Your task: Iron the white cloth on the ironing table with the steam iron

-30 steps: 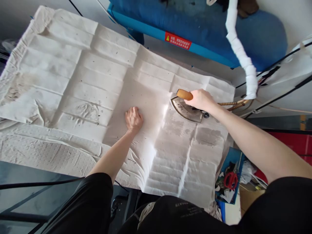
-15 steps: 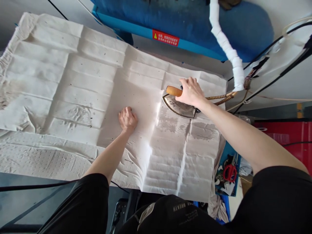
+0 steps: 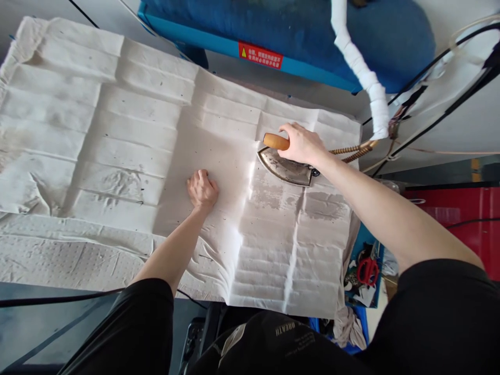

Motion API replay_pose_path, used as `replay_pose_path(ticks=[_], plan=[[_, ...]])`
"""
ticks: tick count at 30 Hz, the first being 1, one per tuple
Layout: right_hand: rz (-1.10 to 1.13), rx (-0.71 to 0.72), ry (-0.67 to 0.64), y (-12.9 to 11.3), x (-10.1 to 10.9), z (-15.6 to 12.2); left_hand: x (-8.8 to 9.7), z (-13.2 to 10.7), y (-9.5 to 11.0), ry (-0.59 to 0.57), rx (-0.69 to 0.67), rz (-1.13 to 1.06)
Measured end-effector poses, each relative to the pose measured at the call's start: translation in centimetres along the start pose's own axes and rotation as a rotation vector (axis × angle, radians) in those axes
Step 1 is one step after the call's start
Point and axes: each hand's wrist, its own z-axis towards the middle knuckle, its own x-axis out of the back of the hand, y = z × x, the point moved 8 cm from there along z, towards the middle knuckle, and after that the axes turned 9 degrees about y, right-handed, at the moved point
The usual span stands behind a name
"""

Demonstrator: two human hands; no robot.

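Wooden iron handle (image 3: 275, 141), still in right hand (image 3: 303, 146)

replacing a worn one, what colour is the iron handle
The iron handle is orange-brown wood; it shows best in the head view.

A heavy flat iron (image 3: 284, 167) sits on the cloth, its tarnished metal body curving to a point and a wooden handle (image 3: 276, 141) across the top. The right hand (image 3: 303, 145) is wrapped around that handle, while a braided cord (image 3: 349, 150) trails away from the iron. The left hand (image 3: 202, 190) lies flat on the pale cloth (image 3: 128, 156), which is creased into a grid of rectangular panels and flecked with dark specks. Grey, damp-looking patches (image 3: 326, 205) mark the cloth just below the iron.
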Motion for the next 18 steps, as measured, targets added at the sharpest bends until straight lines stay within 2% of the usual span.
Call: replay_pose_path(ticks=[3,8,12,15,18], plan=[[-0.064,0.001,0.077,0.0,1.3,-0.6,0.0,0.0,0.0,0.002,-0.008,-0.01],[0.018,-0.23,-0.158,1.7,0.4,-1.2,0.2,0.0,0.1,-0.019,-0.006,-0.029],[0.068,-0.343,-0.254,2.0,0.5,-1.3,0.1,0.0,0.1,-0.012,-0.02,-0.01],[0.044,-0.383,-0.324,3.1,1.9,-3.1,-0.1,0.0,0.0,-0.005,-0.027,0.007],[0.004,-0.303,-0.332,4.9,4.1,-6.4,-0.3,0.0,-0.1,0.003,-0.028,-0.006]])
